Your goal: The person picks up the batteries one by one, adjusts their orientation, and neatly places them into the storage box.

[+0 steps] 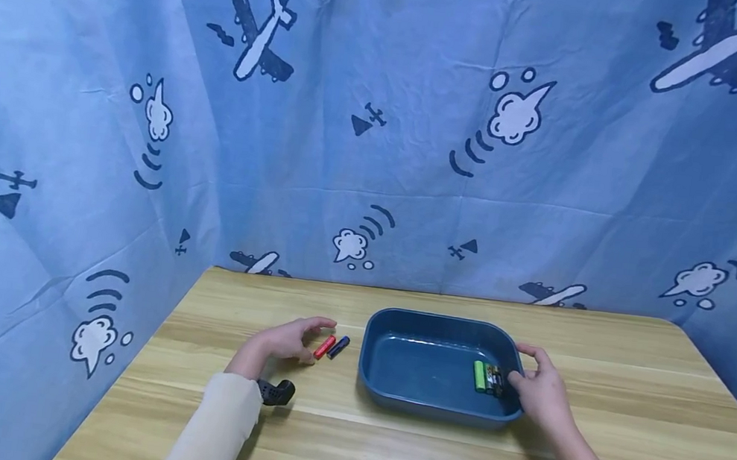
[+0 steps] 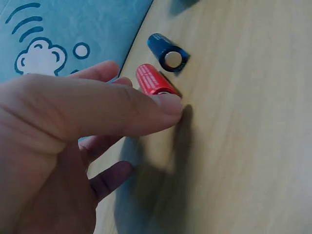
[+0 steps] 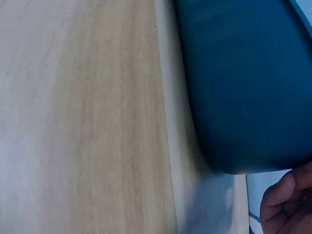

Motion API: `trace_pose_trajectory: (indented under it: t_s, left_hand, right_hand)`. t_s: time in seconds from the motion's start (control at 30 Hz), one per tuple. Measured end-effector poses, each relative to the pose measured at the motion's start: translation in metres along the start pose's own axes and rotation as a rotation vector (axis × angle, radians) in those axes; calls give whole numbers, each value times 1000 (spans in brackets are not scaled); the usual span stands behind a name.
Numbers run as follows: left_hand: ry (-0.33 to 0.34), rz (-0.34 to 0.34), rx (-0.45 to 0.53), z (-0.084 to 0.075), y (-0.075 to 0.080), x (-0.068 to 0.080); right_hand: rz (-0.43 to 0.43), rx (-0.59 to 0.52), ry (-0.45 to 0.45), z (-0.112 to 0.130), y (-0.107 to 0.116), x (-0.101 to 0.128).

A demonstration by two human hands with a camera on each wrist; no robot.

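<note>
A red battery [image 1: 325,346] and a dark blue battery [image 1: 339,346] lie side by side on the wooden table [image 1: 626,407], left of a blue tray [image 1: 391,401]. My left hand [image 1: 289,339] arches over the red battery [image 2: 152,80]; its thumb [image 2: 163,105] presses on the near end and the fingertips sit by its side. The blue battery [image 2: 166,52] lies free just beyond. In the tray's right end lie a green battery [image 1: 480,376] and a black battery [image 1: 494,380]. My right hand [image 1: 541,387] rests at the tray's right rim, thumb by the black battery.
Blue printed cloth [image 1: 377,148] walls the table at the back and on both sides. The table's left edge runs close behind the left hand. The right wrist view shows only the tray's outer wall [image 3: 243,87], bare table and curled fingertips [image 3: 287,204].
</note>
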State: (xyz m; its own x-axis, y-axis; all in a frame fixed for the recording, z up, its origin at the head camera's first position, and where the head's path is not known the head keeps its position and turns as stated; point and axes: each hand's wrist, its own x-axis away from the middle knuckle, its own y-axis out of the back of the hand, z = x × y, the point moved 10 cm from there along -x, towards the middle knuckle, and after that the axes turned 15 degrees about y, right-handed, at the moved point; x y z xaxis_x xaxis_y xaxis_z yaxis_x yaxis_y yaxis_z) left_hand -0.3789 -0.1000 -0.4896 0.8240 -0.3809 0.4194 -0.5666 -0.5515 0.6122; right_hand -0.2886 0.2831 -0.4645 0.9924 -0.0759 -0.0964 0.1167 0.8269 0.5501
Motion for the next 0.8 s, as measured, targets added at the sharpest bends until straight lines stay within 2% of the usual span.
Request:
trace_pose_trajectory:
  t_s: [0.3, 0.57, 0.8]
  left_hand:
    - [-12, -44, -54, -4, -2, -2]
    - [21, -89, -63, -2, 0, -6]
    - [33, -165, -64, -6, 10, -5]
  right_hand:
    - [-8, -24, -22, -1, 2, 2]
    - [-6, -20, -26, -3, 0, 2]
    - [1, -17, -25, -2, -3, 1]
